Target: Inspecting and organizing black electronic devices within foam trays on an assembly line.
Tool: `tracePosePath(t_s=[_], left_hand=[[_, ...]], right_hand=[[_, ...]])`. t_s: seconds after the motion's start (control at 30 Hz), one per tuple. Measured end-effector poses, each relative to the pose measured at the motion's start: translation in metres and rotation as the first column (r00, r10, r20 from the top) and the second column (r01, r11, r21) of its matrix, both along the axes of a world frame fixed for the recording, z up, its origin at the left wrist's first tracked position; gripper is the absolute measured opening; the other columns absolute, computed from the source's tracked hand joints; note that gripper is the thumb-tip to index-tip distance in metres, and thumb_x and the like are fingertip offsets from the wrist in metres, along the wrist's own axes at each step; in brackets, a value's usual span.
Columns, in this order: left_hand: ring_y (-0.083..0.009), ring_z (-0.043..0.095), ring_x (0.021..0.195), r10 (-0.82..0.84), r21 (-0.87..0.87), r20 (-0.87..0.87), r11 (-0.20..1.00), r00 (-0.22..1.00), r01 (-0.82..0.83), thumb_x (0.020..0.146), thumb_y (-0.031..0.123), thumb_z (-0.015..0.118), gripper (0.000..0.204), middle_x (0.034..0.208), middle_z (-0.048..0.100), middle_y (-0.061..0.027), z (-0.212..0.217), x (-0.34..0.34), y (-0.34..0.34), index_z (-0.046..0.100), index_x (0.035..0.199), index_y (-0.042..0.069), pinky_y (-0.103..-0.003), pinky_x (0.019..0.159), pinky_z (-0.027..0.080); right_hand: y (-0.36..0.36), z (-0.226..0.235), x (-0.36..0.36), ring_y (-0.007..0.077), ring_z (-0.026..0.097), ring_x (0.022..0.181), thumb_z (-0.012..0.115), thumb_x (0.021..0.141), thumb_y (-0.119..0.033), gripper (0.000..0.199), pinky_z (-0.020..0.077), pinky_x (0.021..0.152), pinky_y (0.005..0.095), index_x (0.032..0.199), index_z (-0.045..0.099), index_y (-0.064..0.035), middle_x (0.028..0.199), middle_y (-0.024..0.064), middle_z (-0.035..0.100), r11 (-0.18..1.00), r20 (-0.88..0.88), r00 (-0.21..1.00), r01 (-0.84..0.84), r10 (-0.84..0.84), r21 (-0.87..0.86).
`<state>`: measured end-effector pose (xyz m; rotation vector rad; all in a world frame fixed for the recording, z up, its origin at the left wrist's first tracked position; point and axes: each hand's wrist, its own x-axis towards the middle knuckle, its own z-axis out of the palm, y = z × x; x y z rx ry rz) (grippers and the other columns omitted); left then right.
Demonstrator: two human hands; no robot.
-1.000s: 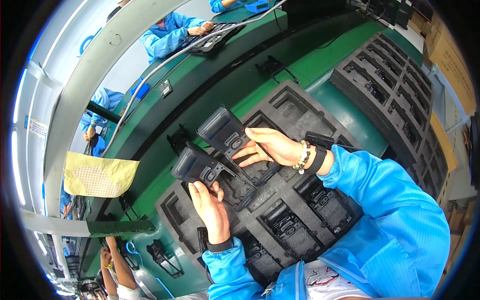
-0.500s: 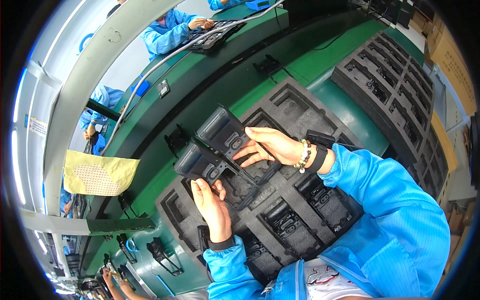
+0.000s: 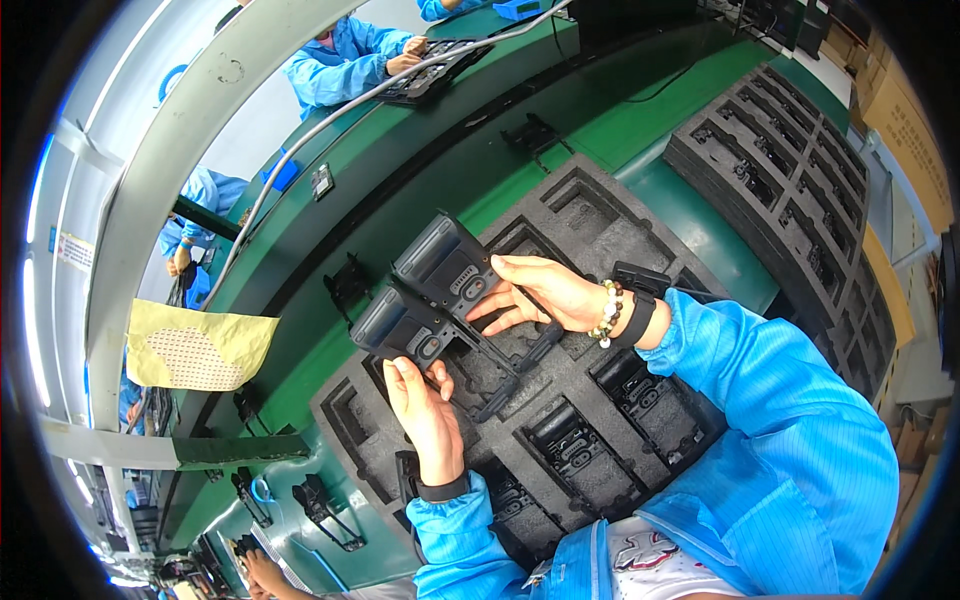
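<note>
Two dark grey handheld devices are held just above a black foam tray [image 3: 600, 215] that lies on the green bench [image 3: 640, 130]. The left hand [image 3: 425, 415] is clenched on the lower device [image 3: 400, 325], fingers curled at its near edge, over the tray's middle. The right hand [image 3: 545, 295] grasps the upper device [image 3: 450, 265] from its right side, fingers spread along the body; a bead bracelet [image 3: 608, 312] and a black wrist strap [image 3: 637, 318] sit on that wrist. The two devices touch edge to edge, and a long dark part runs from them down toward the tray's near side.

Together the devices and hands hide the tray's central pockets. Nearer the person, the pockets of the tray hold more dark parts [image 3: 570, 450]. Right of the tray, a stack of similar foam trays [image 3: 790, 190] stands on the bench. Left of the tray, a yellow cloth [image 3: 195, 345] hangs from a grey rail, with small black brackets [image 3: 345, 285] on the bench between. Beyond the tray, across the bench, another person's hands [image 3: 405, 55] in blue sleeves work at a dark tray
</note>
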<state>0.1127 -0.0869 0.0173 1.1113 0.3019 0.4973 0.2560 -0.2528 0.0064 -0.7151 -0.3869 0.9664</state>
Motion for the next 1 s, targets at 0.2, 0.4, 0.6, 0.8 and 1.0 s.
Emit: tracePosePath(t_s=[0.2,0.4,0.6,0.8,1.0], left_hand=[[-0.0081,0.051,0.071,0.003,0.003,-0.009,1.000,1.000,-0.003,0.103,0.031,0.046,0.025,0.093,0.057,-0.0026,0.0026,-0.0005,-0.0027,0.049,0.114,0.008,-0.019,0.054,0.038],[-0.0081,0.052,0.071,0.017,0.024,-0.021,1.000,1.000,-0.017,0.103,0.031,0.046,0.025,0.087,0.057,-0.0018,0.0008,-0.0006,-0.0017,0.050,0.110,0.008,-0.020,0.056,0.040],[-0.0084,0.053,0.071,0.027,0.008,-0.024,1.000,0.999,-0.026,0.103,0.031,0.046,0.025,0.087,0.057,-0.0017,0.0036,0.0003,-0.0042,0.050,0.109,0.008,-0.021,0.059,0.042],[-0.0091,0.054,0.072,0.021,-0.007,-0.017,1.000,1.000,-0.021,0.103,0.031,0.046,0.024,0.088,0.058,-0.0019,0.0026,0.0000,-0.0037,0.050,0.110,0.008,-0.022,0.060,0.043],[-0.0125,0.057,0.081,0.040,-0.038,-0.019,0.998,0.999,-0.041,0.103,0.032,0.047,0.026,0.097,0.059,-0.0039,-0.0024,-0.0004,-0.0009,0.048,0.117,0.009,-0.025,0.065,0.048]], right_hand=[[-0.0008,0.0002,-0.0003,0.0302,0.060,0.115,0.043,0.102,-0.039,0.049,0.0549,0.092,0.0418,0.132,0.046,-0.0006,0.127,0.0180,0.056,1.000,-0.010,1.000,0.007,-0.007,-0.004],[0.0003,0.0006,0.0002,0.0301,0.059,0.116,0.042,0.102,-0.039,0.049,0.0552,0.092,0.0411,0.133,0.045,-0.0012,0.128,0.0180,0.056,1.000,-0.015,1.000,-0.010,0.010,-0.002],[0.0003,-0.0002,0.0006,0.0297,0.060,0.115,0.042,0.103,-0.039,0.049,0.0558,0.091,0.0407,0.134,0.044,-0.0011,0.128,0.0179,0.055,1.000,-0.019,1.000,-0.007,0.007,-0.002],[0.0002,0.0022,-0.0012,0.0291,0.058,0.117,0.041,0.103,-0.041,0.047,0.0538,0.091,0.0405,0.130,0.049,-0.0032,0.127,0.0141,0.057,1.000,-0.024,1.000,-0.007,0.006,-0.015],[-0.0019,0.0017,0.0004,0.0292,0.058,0.119,0.042,0.103,-0.038,0.047,0.0554,0.091,0.0390,0.135,0.043,-0.0030,0.132,0.0143,0.052,1.000,-0.039,0.999,-0.018,0.018,0.003]])
